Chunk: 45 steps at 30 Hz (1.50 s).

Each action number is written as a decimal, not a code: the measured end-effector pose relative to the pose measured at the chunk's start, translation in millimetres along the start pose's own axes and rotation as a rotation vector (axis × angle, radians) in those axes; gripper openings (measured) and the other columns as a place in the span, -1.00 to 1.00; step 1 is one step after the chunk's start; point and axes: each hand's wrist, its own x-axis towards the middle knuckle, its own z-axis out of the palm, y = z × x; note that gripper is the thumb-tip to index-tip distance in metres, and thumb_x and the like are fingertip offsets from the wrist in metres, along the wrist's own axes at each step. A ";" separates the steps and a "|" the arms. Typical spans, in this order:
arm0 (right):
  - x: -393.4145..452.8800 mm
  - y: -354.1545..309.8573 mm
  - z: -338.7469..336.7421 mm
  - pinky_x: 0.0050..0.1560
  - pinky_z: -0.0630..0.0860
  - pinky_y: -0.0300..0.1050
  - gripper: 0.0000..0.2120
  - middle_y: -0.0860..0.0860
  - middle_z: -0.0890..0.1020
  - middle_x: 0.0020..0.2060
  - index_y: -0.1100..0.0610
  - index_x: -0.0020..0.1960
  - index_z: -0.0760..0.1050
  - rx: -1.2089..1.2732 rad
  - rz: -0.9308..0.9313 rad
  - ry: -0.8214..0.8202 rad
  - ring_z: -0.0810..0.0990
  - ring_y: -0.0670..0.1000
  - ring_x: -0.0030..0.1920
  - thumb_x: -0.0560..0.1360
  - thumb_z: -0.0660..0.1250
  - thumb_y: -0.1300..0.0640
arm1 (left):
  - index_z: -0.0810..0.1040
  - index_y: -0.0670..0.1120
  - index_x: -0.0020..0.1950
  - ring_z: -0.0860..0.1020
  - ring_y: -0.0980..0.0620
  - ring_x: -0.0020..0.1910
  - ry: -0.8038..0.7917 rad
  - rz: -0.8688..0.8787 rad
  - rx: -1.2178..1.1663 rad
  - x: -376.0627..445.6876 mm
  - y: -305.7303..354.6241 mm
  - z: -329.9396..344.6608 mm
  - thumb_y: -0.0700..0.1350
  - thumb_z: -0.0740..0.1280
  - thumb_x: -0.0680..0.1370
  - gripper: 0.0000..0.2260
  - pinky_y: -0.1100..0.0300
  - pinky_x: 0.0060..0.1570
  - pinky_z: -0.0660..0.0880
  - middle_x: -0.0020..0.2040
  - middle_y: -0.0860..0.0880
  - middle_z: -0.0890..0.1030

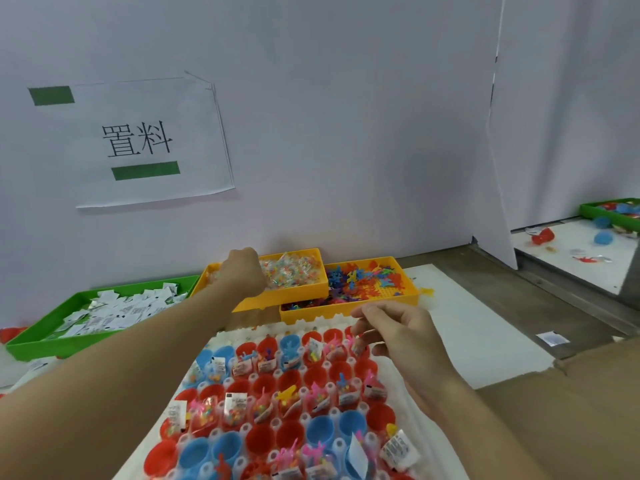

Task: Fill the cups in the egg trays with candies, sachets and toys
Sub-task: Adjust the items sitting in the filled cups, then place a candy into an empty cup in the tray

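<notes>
The left hand (242, 271) reaches forward into the yellow candy tray (298, 289), fingers curled down among the clear packets of coloured candies (292, 271); whether it has closed on a packet cannot be told, since the fingertips are hidden behind the knuckles. The right hand (398, 337) hovers over the far right corner of the egg tray (270, 403), thumb and forefinger pinched together on what looks like a small pink toy, though it is too blurred to be sure. The white egg tray lies near the person, its wells holding red and blue cups (311, 375); many hold candy packets, white sachets and small plastic figures, others stand bare. Beyond it, a second yellow tray (374, 303) holds a heap of bright plastic toys (363, 282). To the left, a green tray (41, 337) is full of white sachets (121, 310).
</notes>
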 end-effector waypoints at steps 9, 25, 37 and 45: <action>-1.2 -0.9 -0.6 -0.32 0.50 -0.36 -0.75 0.08 0.70 -0.28 0.12 -0.14 0.68 0.020 0.004 0.002 0.65 -0.04 -0.30 0.62 0.28 0.17 | 0.59 -0.17 -0.05 0.63 -0.12 -0.21 0.337 0.043 -0.551 -29.2 4.9 -18.8 -0.20 0.29 0.59 -0.89 0.09 -0.16 0.55 -0.16 -0.15 0.67; -2.4 2.1 8.2 -0.30 0.54 -0.33 -0.75 0.00 0.70 -0.29 0.08 -0.13 0.69 -0.108 0.009 0.014 0.69 -0.07 -0.24 0.63 0.27 0.12 | 0.61 -0.22 -0.05 0.60 -0.02 -0.39 0.277 -0.226 -0.982 -18.8 -23.0 -30.1 -0.25 0.44 0.52 -0.94 0.06 -0.21 0.64 -0.14 -0.21 0.67; -1.4 2.2 2.3 -0.29 0.53 -0.34 -0.76 0.01 0.71 -0.28 0.06 -0.13 0.69 -0.122 -0.009 -0.001 0.69 -0.05 -0.23 0.62 0.28 0.13 | 0.58 -0.04 0.04 0.61 0.11 -0.37 0.288 -0.003 -0.972 -74.0 -41.8 -30.8 -0.16 0.42 0.55 -0.90 0.28 -0.35 0.51 -0.30 -0.04 0.69; -5.7 -5.9 4.5 -0.23 0.50 -0.15 -0.74 0.05 0.71 -0.28 0.08 -0.15 0.69 -0.143 -0.053 0.005 0.68 0.02 -0.26 0.63 0.27 0.14 | 0.72 0.03 -0.10 0.49 0.03 -0.40 0.109 0.172 -1.123 -187.4 -99.3 -44.1 -0.08 0.41 0.45 -0.90 0.27 -0.38 0.49 -0.33 -0.14 0.60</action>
